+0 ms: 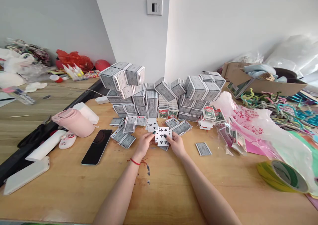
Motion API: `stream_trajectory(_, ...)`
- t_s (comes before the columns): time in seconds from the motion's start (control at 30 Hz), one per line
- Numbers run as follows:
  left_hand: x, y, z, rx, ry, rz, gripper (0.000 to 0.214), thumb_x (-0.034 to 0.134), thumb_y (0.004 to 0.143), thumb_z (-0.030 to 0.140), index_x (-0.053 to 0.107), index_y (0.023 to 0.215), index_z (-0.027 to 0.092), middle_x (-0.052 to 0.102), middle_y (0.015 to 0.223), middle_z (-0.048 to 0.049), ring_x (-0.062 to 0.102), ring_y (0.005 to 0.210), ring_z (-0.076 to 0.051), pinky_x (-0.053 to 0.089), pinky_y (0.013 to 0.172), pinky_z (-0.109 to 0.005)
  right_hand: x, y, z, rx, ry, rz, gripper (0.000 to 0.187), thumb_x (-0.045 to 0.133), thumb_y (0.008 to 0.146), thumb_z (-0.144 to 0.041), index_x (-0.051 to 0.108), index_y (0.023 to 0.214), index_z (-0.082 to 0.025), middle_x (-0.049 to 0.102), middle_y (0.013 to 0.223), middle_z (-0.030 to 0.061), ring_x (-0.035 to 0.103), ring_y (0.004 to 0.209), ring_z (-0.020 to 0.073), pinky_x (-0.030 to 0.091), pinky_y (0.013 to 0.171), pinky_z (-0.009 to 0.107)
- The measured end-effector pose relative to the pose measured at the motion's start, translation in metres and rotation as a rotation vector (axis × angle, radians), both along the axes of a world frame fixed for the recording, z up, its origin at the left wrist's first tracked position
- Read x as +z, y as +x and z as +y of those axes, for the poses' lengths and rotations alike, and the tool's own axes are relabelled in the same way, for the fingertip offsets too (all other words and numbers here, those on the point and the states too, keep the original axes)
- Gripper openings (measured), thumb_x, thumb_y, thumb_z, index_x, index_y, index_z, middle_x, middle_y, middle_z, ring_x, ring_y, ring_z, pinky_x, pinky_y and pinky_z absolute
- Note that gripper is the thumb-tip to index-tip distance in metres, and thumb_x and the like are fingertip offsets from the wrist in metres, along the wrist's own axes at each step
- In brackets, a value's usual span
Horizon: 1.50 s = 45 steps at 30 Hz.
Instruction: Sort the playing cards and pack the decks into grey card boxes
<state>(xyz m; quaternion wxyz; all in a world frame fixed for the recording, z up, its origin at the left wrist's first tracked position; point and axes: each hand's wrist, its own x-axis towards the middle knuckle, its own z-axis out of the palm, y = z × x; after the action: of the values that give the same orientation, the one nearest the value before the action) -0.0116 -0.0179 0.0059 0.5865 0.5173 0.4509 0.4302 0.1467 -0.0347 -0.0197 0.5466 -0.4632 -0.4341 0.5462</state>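
Note:
Both of my hands meet at the middle of the table over a few playing cards (pixel 162 137), with a six of clubs face up on top. My left hand (pixel 146 142) pinches their left edge, a red string round its wrist. On the right side, my right hand (pixel 177 143) grips the same cards, thumb on the face. Just behind lie more face-up club cards (pixel 151 124). Loose piles of cards (pixel 124 137), mostly backs up, spread to the left, and others (pixel 182 127) to the right. Beyond them rises a stacked structure of box shapes made from cards (pixel 151 102).
A phone (pixel 96 147) and a pink pouch (pixel 74 120) lie left. One card (pixel 203 149) rests face down at right, near card boxes (pixel 210 114). Further right are a yellow tape roll (pixel 282 175), a plastic bag (pixel 258 122) and a cardboard box (pixel 278 84).

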Motion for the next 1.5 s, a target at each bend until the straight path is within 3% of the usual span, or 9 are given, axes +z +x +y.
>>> stream_trajectory(0.13, 0.003, -0.005, 0.001, -0.158, -0.133, -0.174, 0.029, 0.055, 0.069, 0.035, 0.064, 0.088, 0.015, 0.064, 0.086, -0.0085, 0.059, 0.072, -0.018, 0.047, 0.062, -0.03, 0.001, 0.001, 0.001, 0.01, -0.02, 0.033, 0.043, 0.062, 0.062, -0.049, 0.056, 0.089, -0.016, 0.067, 0.081, 0.0065, 0.062, 0.071, 0.0221, 0.05, 0.062, 0.034)
stream_trajectory(0.37, -0.001, -0.005, 0.0, -0.198, -0.205, -0.269, 0.026, 0.061, 0.067, 0.031, 0.064, 0.087, 0.014, 0.065, 0.085, -0.0067, 0.059, 0.077, -0.016, 0.045, 0.072, -0.029, -0.001, 0.002, -0.001, 0.018, -0.005, 0.071, 0.036, 0.063, 0.064, -0.044, 0.056, 0.087, -0.017, 0.067, 0.082, 0.0061, 0.062, 0.069, 0.0212, 0.049, 0.058, 0.032)
stream_trajectory(0.6, -0.002, -0.004, 0.001, -0.225, -0.22, -0.239, 0.029, 0.064, 0.066, 0.031, 0.064, 0.089, 0.014, 0.066, 0.082, -0.0061, 0.059, 0.072, -0.015, 0.044, 0.071, -0.028, -0.006, 0.002, -0.001, -0.012, 0.003, -0.004, 0.034, 0.063, 0.064, -0.044, 0.055, 0.083, -0.017, 0.066, 0.078, 0.006, 0.062, 0.066, 0.0209, 0.049, 0.057, 0.032)
stream_trajectory(1.07, -0.002, 0.002, 0.001, -0.152, -0.179, -0.101, 0.034, 0.065, 0.063, 0.034, 0.065, 0.087, 0.011, 0.067, 0.078, -0.0075, 0.059, 0.069, -0.017, 0.046, 0.07, -0.031, -0.005, 0.0, -0.005, -0.002, 0.029, -0.044, 0.034, 0.061, 0.067, -0.042, 0.056, 0.089, -0.017, 0.066, 0.082, 0.006, 0.062, 0.072, 0.0218, 0.05, 0.062, 0.031)
stream_trajectory(1.5, -0.005, 0.008, -0.002, 0.03, -0.074, 0.123, 0.024, 0.06, 0.063, 0.035, 0.064, 0.07, 0.012, 0.063, 0.065, -0.0032, 0.056, 0.061, -0.015, 0.043, 0.058, -0.025, -0.009, -0.001, -0.002, -0.025, 0.01, -0.028, 0.031, 0.063, 0.065, -0.041, 0.056, 0.084, -0.017, 0.066, 0.079, 0.0063, 0.062, 0.069, 0.0221, 0.05, 0.059, 0.033)
